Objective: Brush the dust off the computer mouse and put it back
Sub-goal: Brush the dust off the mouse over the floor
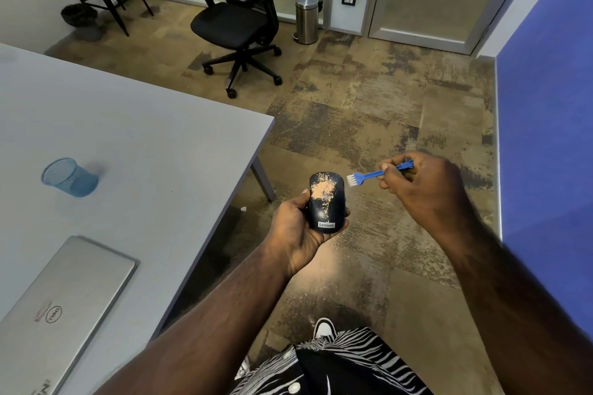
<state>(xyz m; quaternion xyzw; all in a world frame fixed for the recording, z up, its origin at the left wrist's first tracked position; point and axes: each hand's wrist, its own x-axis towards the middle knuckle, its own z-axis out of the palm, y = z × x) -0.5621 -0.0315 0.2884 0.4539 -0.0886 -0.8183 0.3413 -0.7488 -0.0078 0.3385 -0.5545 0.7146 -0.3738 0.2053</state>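
Above the floor, left hand (pixel 296 228) grips dusty mouse (pixel 325 200) — "Lenovo" label

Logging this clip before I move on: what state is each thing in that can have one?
mouse: dusty on top, held in the left hand off the desk
brush: pinched by the right hand, bristles just beside the mouse
laptop: closed, flat on the desk
mesh cup: upright, looks empty
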